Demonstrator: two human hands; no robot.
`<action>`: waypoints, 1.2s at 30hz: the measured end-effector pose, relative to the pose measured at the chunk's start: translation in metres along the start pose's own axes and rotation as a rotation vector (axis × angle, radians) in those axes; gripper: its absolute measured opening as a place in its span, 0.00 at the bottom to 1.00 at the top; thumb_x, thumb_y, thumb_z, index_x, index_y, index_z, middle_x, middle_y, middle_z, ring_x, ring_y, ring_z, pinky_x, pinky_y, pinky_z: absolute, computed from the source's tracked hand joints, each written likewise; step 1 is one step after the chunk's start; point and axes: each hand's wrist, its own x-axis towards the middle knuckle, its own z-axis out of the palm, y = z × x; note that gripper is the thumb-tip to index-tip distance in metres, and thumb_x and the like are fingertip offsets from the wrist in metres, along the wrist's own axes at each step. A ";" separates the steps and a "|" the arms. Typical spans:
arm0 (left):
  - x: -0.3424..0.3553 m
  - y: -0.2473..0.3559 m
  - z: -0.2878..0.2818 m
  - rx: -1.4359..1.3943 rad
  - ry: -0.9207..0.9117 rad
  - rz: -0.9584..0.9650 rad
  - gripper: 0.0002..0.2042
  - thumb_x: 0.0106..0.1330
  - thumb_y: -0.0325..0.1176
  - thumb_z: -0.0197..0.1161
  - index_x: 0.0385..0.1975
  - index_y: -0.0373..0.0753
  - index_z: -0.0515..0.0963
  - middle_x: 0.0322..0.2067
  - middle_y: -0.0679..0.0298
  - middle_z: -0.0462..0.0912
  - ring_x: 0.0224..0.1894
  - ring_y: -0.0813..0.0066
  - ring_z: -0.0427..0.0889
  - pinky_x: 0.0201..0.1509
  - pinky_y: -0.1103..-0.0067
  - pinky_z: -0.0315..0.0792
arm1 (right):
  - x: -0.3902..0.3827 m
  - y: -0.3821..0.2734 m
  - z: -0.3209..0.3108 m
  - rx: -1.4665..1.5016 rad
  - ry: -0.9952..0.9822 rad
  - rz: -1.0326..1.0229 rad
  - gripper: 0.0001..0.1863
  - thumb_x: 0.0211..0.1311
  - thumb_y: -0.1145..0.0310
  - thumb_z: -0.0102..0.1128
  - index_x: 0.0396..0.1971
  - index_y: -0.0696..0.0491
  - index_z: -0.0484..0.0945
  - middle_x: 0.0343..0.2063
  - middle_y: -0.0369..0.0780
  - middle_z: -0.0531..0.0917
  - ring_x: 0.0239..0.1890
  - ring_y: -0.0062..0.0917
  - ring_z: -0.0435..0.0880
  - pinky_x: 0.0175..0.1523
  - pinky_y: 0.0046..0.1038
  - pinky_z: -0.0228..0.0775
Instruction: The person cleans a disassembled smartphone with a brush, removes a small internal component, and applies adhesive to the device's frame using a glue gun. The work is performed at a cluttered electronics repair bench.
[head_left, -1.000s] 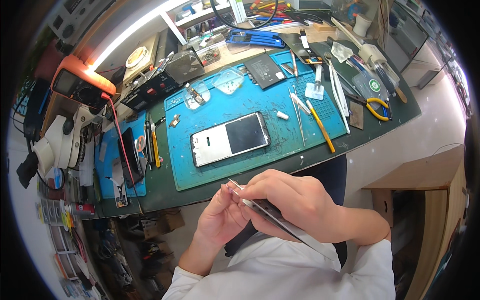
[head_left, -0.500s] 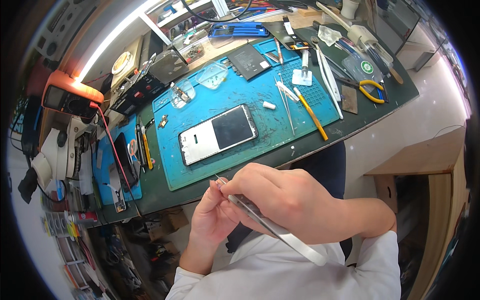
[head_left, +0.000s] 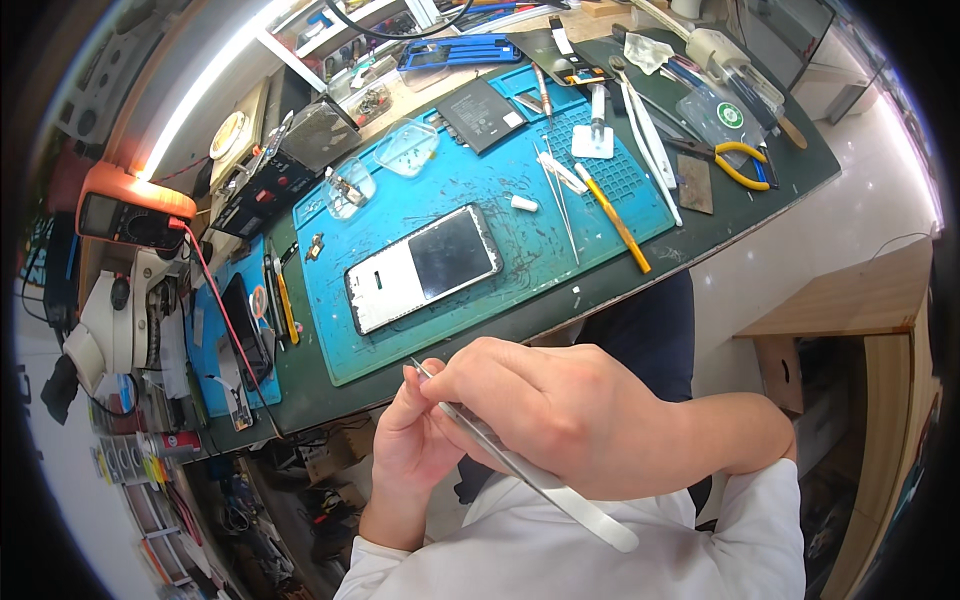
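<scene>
Head view. Both hands are held close together below the near edge of the worktop [head_left: 760, 215], over the person's lap. The right hand [head_left: 560, 415] is curled and pinches a long metal tweezers [head_left: 520, 465]; the tool runs from a rounded pale tail near the white sleeve [head_left: 560, 555] up to a fine tip just above the left thumb. The left hand [head_left: 415, 440] is cupped, its fingers pressed together around the tweezers tip. Whether a small part sits between the fingers cannot be told; the right hand hides that spot.

On the worktop, a blue mat [head_left: 500, 200] carries a phone [head_left: 423, 268], lying flat, with a dark screen area and a white end. It is well apart from both hands and untouched. Near it lie a small white part [head_left: 524, 203], a second tweezers [head_left: 562, 205] and a yellow-handled tool [head_left: 615, 218]. A dark flat battery [head_left: 478, 113] rests at the far side of the mat. Yellow-handled pliers [head_left: 742, 163] lie to the right, off the mat. A microscope [head_left: 115, 320] and an orange meter [head_left: 130, 212] stand at the left.

Judged status: the phone appears opened and parts are laid out, so disassembly seems done. The work in the hands is a fine step on something small. Nothing has yet been fitted back to the phone, so reassembly appears to remain.
</scene>
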 end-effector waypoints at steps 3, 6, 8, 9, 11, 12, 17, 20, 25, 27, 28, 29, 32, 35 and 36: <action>-0.001 0.000 -0.001 -0.001 -0.004 0.001 0.15 0.78 0.45 0.47 0.48 0.43 0.75 0.46 0.61 0.83 0.53 0.67 0.81 0.58 0.67 0.75 | -0.001 0.001 0.000 0.012 0.010 -0.011 0.14 0.58 0.75 0.66 0.43 0.61 0.75 0.33 0.42 0.81 0.31 0.32 0.84 0.33 0.25 0.79; 0.000 0.001 0.000 0.006 -0.009 0.011 0.15 0.78 0.45 0.47 0.49 0.43 0.74 0.45 0.61 0.83 0.53 0.68 0.81 0.59 0.68 0.75 | -0.001 0.002 0.001 0.005 0.018 -0.023 0.14 0.57 0.76 0.66 0.42 0.61 0.75 0.32 0.42 0.81 0.31 0.32 0.84 0.32 0.24 0.78; 0.001 -0.001 0.002 -0.001 -0.003 0.027 0.15 0.78 0.45 0.47 0.49 0.42 0.74 0.45 0.61 0.83 0.53 0.68 0.81 0.59 0.68 0.75 | 0.000 0.001 0.000 0.015 0.030 -0.021 0.14 0.56 0.76 0.66 0.42 0.62 0.75 0.31 0.42 0.80 0.30 0.31 0.84 0.31 0.24 0.78; 0.001 -0.001 0.003 -0.005 -0.001 0.036 0.15 0.78 0.45 0.47 0.49 0.42 0.74 0.45 0.62 0.83 0.53 0.68 0.81 0.58 0.68 0.75 | 0.000 0.000 0.000 0.020 0.035 -0.021 0.14 0.56 0.77 0.66 0.41 0.62 0.75 0.31 0.42 0.80 0.30 0.31 0.84 0.31 0.24 0.78; 0.000 0.000 0.003 0.002 0.015 0.029 0.15 0.78 0.45 0.47 0.49 0.42 0.74 0.45 0.62 0.83 0.53 0.69 0.81 0.58 0.68 0.75 | -0.001 -0.001 0.002 0.029 0.048 -0.014 0.14 0.55 0.77 0.67 0.41 0.62 0.75 0.31 0.42 0.80 0.29 0.31 0.83 0.30 0.24 0.78; 0.000 0.000 0.003 0.005 0.023 0.027 0.15 0.78 0.45 0.47 0.49 0.42 0.74 0.45 0.63 0.83 0.52 0.69 0.81 0.59 0.69 0.75 | -0.001 -0.001 0.003 0.033 0.053 -0.012 0.15 0.54 0.78 0.67 0.41 0.62 0.75 0.30 0.42 0.79 0.29 0.31 0.83 0.30 0.23 0.78; 0.000 0.003 0.003 -0.002 0.001 -0.010 0.13 0.78 0.44 0.47 0.47 0.42 0.74 0.45 0.66 0.81 0.51 0.73 0.79 0.56 0.73 0.74 | -0.003 0.002 0.007 0.044 0.146 -0.056 0.15 0.52 0.79 0.69 0.39 0.61 0.76 0.28 0.41 0.80 0.27 0.30 0.83 0.30 0.23 0.78; 0.004 0.003 0.007 -0.185 -0.016 -0.007 0.11 0.77 0.42 0.50 0.46 0.43 0.74 0.42 0.69 0.78 0.48 0.74 0.77 0.54 0.76 0.74 | -0.003 0.002 -0.006 0.021 0.310 -0.083 0.15 0.51 0.80 0.69 0.39 0.60 0.77 0.27 0.41 0.81 0.26 0.30 0.84 0.30 0.24 0.78; 0.009 0.006 0.015 -0.124 0.057 0.068 0.07 0.75 0.36 0.55 0.43 0.40 0.75 0.40 0.68 0.78 0.45 0.74 0.78 0.48 0.79 0.77 | -0.016 0.053 -0.065 -0.668 0.461 0.002 0.18 0.51 0.79 0.71 0.44 0.54 0.82 0.30 0.41 0.84 0.29 0.31 0.85 0.32 0.26 0.77; 0.014 0.007 0.019 0.029 0.113 0.106 0.06 0.75 0.33 0.56 0.43 0.39 0.75 0.42 0.65 0.79 0.45 0.73 0.80 0.46 0.79 0.78 | -0.014 0.082 -0.089 -0.890 0.401 0.010 0.19 0.51 0.79 0.67 0.46 0.52 0.82 0.32 0.39 0.83 0.33 0.31 0.85 0.35 0.27 0.77; 0.015 0.007 0.020 0.073 0.111 0.123 0.06 0.74 0.32 0.56 0.43 0.39 0.76 0.42 0.64 0.80 0.45 0.72 0.81 0.45 0.79 0.78 | -0.012 0.096 -0.098 -0.978 0.342 -0.008 0.19 0.52 0.78 0.65 0.46 0.51 0.83 0.33 0.39 0.83 0.35 0.31 0.85 0.37 0.27 0.76; 0.017 0.007 0.021 0.113 0.106 0.132 0.05 0.74 0.31 0.57 0.43 0.38 0.76 0.43 0.63 0.80 0.44 0.72 0.81 0.43 0.79 0.78 | -0.013 0.106 -0.105 -1.072 0.281 -0.018 0.20 0.52 0.78 0.62 0.47 0.50 0.83 0.35 0.38 0.83 0.36 0.31 0.84 0.38 0.28 0.76; 0.021 0.004 0.027 0.204 0.107 0.183 0.05 0.72 0.28 0.59 0.43 0.37 0.76 0.42 0.60 0.80 0.44 0.71 0.82 0.42 0.79 0.77 | -0.019 0.125 -0.119 -1.252 0.177 0.153 0.22 0.51 0.77 0.58 0.48 0.49 0.83 0.38 0.37 0.83 0.38 0.30 0.84 0.39 0.32 0.76; 0.018 0.004 0.030 0.278 0.112 0.250 0.04 0.70 0.26 0.60 0.41 0.37 0.77 0.40 0.58 0.80 0.44 0.70 0.81 0.41 0.79 0.77 | -0.016 0.123 -0.138 -1.259 0.295 0.300 0.18 0.54 0.75 0.60 0.47 0.48 0.83 0.34 0.38 0.83 0.36 0.33 0.84 0.38 0.34 0.75; 0.016 0.005 0.027 0.311 0.097 0.271 0.04 0.70 0.26 0.60 0.41 0.37 0.77 0.40 0.59 0.80 0.43 0.70 0.81 0.41 0.79 0.76 | -0.015 0.122 -0.146 -1.245 0.345 0.349 0.17 0.55 0.74 0.60 0.47 0.48 0.83 0.34 0.39 0.83 0.36 0.33 0.84 0.38 0.34 0.75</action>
